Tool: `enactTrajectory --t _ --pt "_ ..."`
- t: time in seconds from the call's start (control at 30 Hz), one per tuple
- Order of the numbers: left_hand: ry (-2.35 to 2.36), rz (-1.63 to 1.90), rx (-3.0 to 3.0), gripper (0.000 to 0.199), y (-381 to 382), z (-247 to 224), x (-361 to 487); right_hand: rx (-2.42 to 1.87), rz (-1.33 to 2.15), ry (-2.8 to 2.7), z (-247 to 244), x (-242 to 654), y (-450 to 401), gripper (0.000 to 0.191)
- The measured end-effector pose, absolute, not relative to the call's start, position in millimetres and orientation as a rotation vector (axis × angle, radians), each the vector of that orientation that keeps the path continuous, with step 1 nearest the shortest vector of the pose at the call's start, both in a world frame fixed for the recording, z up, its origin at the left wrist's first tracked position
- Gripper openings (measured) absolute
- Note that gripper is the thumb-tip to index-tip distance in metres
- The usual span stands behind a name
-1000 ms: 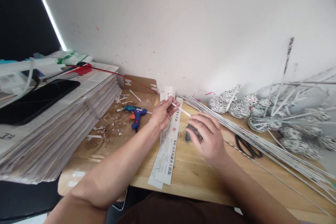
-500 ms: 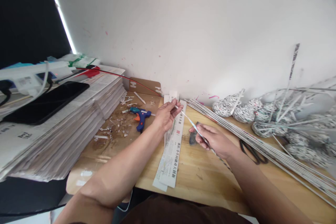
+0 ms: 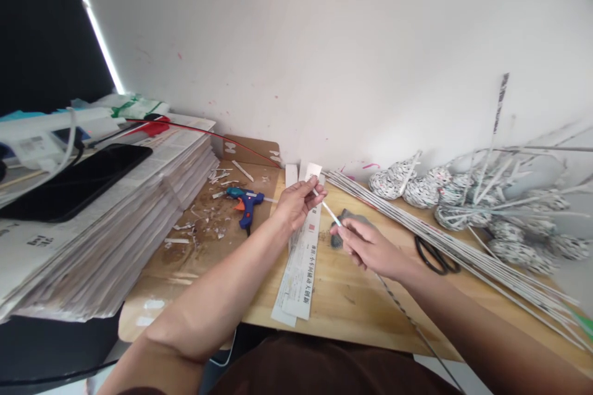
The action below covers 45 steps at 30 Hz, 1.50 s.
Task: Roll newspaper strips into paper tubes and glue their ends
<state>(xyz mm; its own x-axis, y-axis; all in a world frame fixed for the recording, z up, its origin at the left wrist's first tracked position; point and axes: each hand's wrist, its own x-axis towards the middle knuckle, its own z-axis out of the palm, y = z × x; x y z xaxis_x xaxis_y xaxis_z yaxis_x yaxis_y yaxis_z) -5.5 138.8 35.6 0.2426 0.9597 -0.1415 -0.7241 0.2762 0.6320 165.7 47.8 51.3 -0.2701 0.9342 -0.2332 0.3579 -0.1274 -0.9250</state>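
A thin rolled newspaper tube [image 3: 330, 213] runs slantwise between my two hands, and its long tail passes down under my right forearm. My left hand [image 3: 300, 200] pinches its upper end, where a flat piece of white paper sticks up past the fingertips. My right hand [image 3: 364, 241] is closed round the tube lower down. Below my left hand, printed newspaper strips [image 3: 301, 284] lie overlapped on the wooden table. A dark grey lump [image 3: 337, 239], its kind unclear, sits just behind my right hand.
A blue glue gun [image 3: 250, 207] lies on cardboard among paper scraps. Left of it stands a tall newspaper stack [image 3: 139, 228] with a phone [image 3: 78, 179] on top. To the right are several long paper tubes [image 3: 417, 222], black-handled scissors [image 3: 433, 256] and woven paper balls [image 3: 421, 188].
My right hand has shifted slightly along the tube, and more of its tail shows below. The paper at my left fingertips now stands out more. The view has turned a little.
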Motion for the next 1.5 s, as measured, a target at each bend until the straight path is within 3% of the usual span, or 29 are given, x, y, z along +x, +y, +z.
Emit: enactTrajectory --t 0.1,0.27,0.37,0.67,0.87,0.93,1.1,1.17,1.27,1.33,1.5 --pt "0.562 1.182 0.522 0.012 136.8 35.8 -4.5 -1.433 1.19 -1.676 54.4 155.0 56.0 0.036" --pt "0.556 1.133 0.536 0.01 135.6 39.2 -7.2 -1.179 1.851 -1.17 45.9 152.1 62.1 0.035" --pt "0.537 1.099 0.578 0.01 134.7 38.5 -7.1 -1.175 1.864 -1.166 41.3 155.1 61.3 0.035" --pt "0.523 1.085 0.575 0.01 130.0 39.9 -3.4 -1.314 1.565 -1.412 41.3 153.9 53.5 0.041" --pt "0.571 1.107 0.582 0.01 120.9 49.6 -1.9 -1.463 0.588 -1.958 55.9 165.0 37.5 0.034" --pt "0.589 1.083 0.598 0.009 112.6 55.7 -3.4 -1.457 0.73 -1.94 58.6 169.3 31.7 0.035" --pt "0.612 1.091 0.546 0.008 84.0 61.8 -14.8 -1.211 1.725 -1.524 51.0 171.5 19.7 0.046" --pt "0.622 1.126 0.494 0.01 72.0 57.5 -20.9 -1.198 1.731 -1.559 45.4 167.7 15.8 0.046" --pt "0.653 1.199 0.419 0.011 55.1 47.6 -30.1 -1.286 1.321 -1.786 37.8 159.4 9.6 0.041" --pt "0.677 1.221 0.383 0.011 44.5 42.0 -35.7 -1.299 1.245 -1.823 33.1 154.7 5.1 0.041" --pt "0.673 1.214 0.335 0.013 21.6 33.9 -45.6 -1.139 1.966 -1.587 24.9 149.1 -4.4 0.048"
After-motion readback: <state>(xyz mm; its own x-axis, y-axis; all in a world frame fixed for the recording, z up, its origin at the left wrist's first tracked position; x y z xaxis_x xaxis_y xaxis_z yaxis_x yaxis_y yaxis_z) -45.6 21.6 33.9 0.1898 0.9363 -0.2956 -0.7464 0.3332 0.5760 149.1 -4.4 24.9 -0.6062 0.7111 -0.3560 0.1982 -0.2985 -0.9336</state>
